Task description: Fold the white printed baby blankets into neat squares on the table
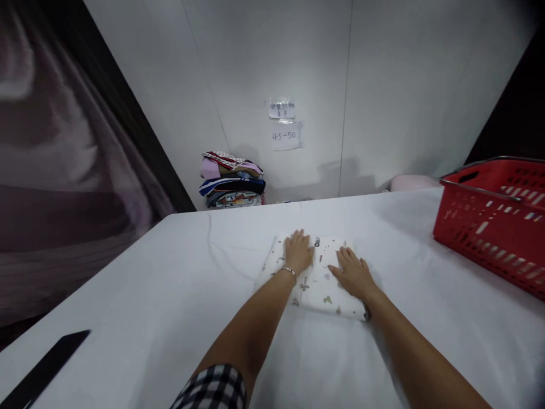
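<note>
A folded white cloth (317, 284) with small printed figures lies in the middle of the white table (170, 284). My left hand (298, 251) rests flat on its left half, fingers stretched forward, a thin bracelet on the wrist. Flat on the cloth's right half lies my right hand (351, 272), fingers spread. Neither hand grips anything.
A red plastic basket (494, 221) with a metal handle stands at the table's right edge. A stack of folded clothes (232, 180) sits at the far left by the white wall. Paper labels (285, 133) hang on the wall. A dark flat strip (42, 369) lies at the near left corner.
</note>
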The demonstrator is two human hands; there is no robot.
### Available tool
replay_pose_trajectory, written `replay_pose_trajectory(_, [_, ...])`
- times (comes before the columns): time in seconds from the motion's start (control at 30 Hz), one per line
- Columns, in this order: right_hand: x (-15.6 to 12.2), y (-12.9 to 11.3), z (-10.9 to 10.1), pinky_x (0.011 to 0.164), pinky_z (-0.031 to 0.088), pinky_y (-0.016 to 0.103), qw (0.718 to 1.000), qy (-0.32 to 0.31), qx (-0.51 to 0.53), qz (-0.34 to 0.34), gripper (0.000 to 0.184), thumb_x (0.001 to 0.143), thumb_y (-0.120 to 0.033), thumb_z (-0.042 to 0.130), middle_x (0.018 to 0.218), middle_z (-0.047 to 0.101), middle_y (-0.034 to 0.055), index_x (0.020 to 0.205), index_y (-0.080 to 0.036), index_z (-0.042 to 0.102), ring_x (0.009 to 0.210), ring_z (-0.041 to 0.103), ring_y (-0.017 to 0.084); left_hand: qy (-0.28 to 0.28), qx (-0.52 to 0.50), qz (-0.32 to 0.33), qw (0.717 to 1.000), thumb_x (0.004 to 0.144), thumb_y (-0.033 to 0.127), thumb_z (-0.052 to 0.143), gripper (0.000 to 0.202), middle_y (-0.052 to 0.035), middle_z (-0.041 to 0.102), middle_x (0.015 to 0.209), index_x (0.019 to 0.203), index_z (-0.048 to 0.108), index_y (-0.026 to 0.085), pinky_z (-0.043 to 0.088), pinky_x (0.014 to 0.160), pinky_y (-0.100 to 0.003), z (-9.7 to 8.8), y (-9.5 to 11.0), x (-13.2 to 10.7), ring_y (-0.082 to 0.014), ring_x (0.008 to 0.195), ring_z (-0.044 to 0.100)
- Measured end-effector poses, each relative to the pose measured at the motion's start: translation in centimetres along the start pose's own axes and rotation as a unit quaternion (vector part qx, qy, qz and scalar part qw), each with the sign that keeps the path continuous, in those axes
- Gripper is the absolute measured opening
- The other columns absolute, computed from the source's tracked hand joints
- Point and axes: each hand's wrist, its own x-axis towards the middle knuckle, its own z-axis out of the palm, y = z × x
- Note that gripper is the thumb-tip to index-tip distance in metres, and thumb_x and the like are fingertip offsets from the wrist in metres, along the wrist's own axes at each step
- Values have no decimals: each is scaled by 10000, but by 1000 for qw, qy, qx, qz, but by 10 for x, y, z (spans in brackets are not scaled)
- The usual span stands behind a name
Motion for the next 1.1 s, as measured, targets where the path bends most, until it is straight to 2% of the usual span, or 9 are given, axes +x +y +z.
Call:
replay_pose_trajectory(0.1, [0, -1, -1, 1051, 164, 531, 1000, -5, -5, 3, 634, 888, -499, 243, 1505, 159, 86, 1407, -137, 273, 1377, 93, 246, 20, -15, -153, 988, 874, 417, 365, 487, -128, 313, 1432, 1302, 378, 186, 288, 1015, -459, -11, -32, -6, -281, 1293, 299])
replay_pose_trajectory(0.23, [-1, -3, 2, 1044, 194, 518, 1000, 2, -14, 4, 618, 890, -494, 242, 1506, 160, 90, 1408, -158, 274, 1377, 101, 247, -6, -88, -248, 965, 887, 408, 364, 445, -155, 483, 1265, 1250, 392, 151, 372, 934, -361, -17, -54, -12, -267, 1180, 446])
replay_pose_trajectory(0.4, [5, 12, 0, 1046, 207, 503, 998, -14, -51, -34, 615, 880, -513, 270, 1499, 192, 79, 1394, -178, 312, 1375, 125, 248, -55, -150, -274, 948, 854, 344, 451, 379, -166, 557, 1177, 1162, 445, 123, 426, 853, -319, -23, -62, -21, -251, 1061, 554])
replay_pose_trajectory(0.57, [24, 33, -26, 1062, 91, 552, 987, -18, -130, -94, 512, 867, -426, 375, 1465, 295, 55, 1345, -244, 401, 1357, 191, 264, -74, -247, -268, 928, 710, 394, 649, 542, -128, 605, 1140, 1139, 452, 129, 468, 793, -256, -20, -68, -73, -219, 996, 591])
replay_pose_trajectory(0.73, [12, -7, -28, 1078, 99, 513, 987, 18, -128, -97, 517, 882, -379, 354, 1460, 298, 83, 1364, -192, 380, 1365, 171, 254, -102, -404, -280, 865, 747, 501, 588, 704, -103, 607, 1146, 1306, 299, 186, 509, 599, -277, -17, -70, -109, -198, 805, 644])
replay_pose_trajectory(0.8, [-9, -31, -15, 1081, 146, 480, 991, 2, -80, -107, 562, 896, -460, 295, 1463, 291, 76, 1390, -196, 338, 1360, 195, 245, -85, -368, -280, 883, 789, 565, 497, 708, -106, 598, 1164, 1345, 262, 194, 508, 648, -290, -20, -72, -104, -210, 867, 637])
replay_pose_trajectory(0.9, [-43, -50, 7, 1076, 177, 480, 990, -14, -47, -131, 630, 875, -570, 265, 1470, 275, 81, 1382, -207, 356, 1361, 191, 255, -64, -263, -262, 926, 815, 562, 440, 595, -111, 576, 1206, 1269, 403, 181, 460, 809, -305, -27, -76, -88, -246, 1075, 554])
replay_pose_trajectory(1.0, [-64, -42, 18, 1074, 179, 494, 986, 16, -51, -155, 623, 873, -586, 258, 1469, 280, 66, 1377, -236, 364, 1356, 208, 258, -97, -212, -237, 943, 814, 499, 446, 431, -112, 602, 1158, 1080, 544, 175, 435, 794, -301, -32, -76, -83, -262, 1065, 551])
replay_pose_trajectory(1.1, [-61, -12, 9, 1084, 160, 484, 977, 25, -69, -200, 569, 885, -553, 279, 1459, 298, 31, 1382, -284, 346, 1348, 239, 234, -115, -202, -223, 947, 783, 471, 483, 330, -88, 653, 1024, 927, 578, 190, 421, 680, -275, -34, -71, -99, -244, 934, 598])
